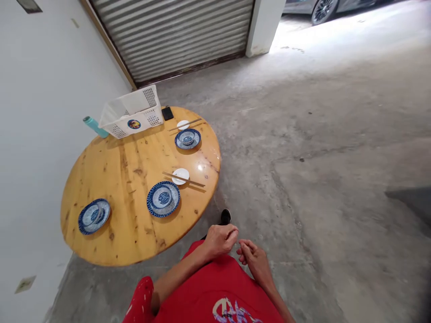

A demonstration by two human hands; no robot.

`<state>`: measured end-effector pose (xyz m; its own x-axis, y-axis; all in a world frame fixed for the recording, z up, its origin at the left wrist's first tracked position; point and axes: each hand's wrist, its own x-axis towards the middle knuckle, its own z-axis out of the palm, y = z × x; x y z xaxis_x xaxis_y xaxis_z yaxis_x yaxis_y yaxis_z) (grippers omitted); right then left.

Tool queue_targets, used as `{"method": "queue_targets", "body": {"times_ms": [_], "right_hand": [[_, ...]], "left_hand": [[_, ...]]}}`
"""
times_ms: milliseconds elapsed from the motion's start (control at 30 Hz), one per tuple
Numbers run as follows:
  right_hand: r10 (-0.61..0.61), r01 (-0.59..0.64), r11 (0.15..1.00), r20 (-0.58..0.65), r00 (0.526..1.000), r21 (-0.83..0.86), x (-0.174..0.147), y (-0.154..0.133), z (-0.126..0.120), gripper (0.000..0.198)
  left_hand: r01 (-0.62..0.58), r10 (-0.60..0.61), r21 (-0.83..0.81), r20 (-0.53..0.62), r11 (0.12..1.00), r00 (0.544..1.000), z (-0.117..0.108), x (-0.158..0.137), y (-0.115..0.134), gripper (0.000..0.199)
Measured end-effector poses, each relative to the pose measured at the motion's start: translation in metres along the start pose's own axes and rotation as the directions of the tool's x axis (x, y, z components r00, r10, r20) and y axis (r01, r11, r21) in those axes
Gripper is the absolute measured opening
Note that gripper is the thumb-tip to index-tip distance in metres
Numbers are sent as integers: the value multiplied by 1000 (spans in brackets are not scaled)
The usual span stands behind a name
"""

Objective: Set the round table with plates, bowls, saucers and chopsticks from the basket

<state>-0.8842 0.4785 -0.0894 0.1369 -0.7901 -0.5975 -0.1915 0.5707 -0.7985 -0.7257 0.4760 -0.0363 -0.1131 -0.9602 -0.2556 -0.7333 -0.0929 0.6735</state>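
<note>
Glossy round wooden table (128,224), patterned blue plate (163,199) nearest, left hand (220,239) fingers curled together, right hand (255,259) fingers loosely apart, both empty

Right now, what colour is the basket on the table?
White, with a round sticker on its side; the basket shows in the head view.

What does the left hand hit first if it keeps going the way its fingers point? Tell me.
Most likely the right hand. The left hand is curled in front of the red shirt, fingers aimed across at it, nearly touching. It holds nothing that shows. The wooden table lies off that line, though depth is unclear.
</note>
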Motion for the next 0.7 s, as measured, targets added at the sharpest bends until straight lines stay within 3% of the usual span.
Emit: {"method": "queue_targets", "body": {"times_ms": [200,400,533,633,700], "right_hand": [[-15,4,994,-98,995,-113,73,-47,-67,45],[31,-72,980,-213,977,-187,139,-112,-137,50],[77,-121,966,-193,978,-230,185,-140,-150,53],[140,-153,951,-69,988,-268,225,-164,-146,55],[116,-105,944,16,993,-314,255,-186,-144,55]], "left_hand": [[-146,146,40,12,989,989,-9,121,42,29],[-151,150,-8,-41,989,988,-42,224,82,31],[-86,82,-53,-69,995,994,-51,262,84,30],[1,-6,-78,-75,997,997,-54,289,81,29],[57,-66,-90,-96,994,993,-58,314,79,29]]}}
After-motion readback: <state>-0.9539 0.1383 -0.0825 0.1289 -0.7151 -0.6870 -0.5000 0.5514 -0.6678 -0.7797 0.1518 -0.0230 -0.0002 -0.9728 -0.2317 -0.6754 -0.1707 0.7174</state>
